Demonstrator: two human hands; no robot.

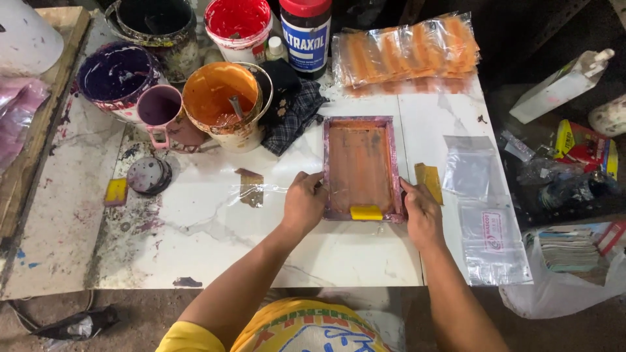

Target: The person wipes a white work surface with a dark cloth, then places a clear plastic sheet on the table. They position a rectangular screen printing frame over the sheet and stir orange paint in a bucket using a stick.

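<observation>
A white marble-patterned table, stained with paint at its left part, carries all the things. At its far edge lies a stack of clear bags with orange prints, and near it, on the left side, stand several paint buckets: a purple one, an orange one with a stick in it, a red one and a dark one. A checked dark cloth lies just beside the orange bucket. In the middle of the table lies the small printing screen, a rectangular frame with pink-purple borders and an orange-stained mesh, flat on the surface. The left hand grasps the left border of the frame near its close corner, and the right hand grasps the right border, so each grip is closed on the frame. Two clear plastic bags lie to the right of the screen. A pink mug stands between the purple and orange buckets. A yellow squeegee rests on the near edge of the screen, between both hands.
</observation>
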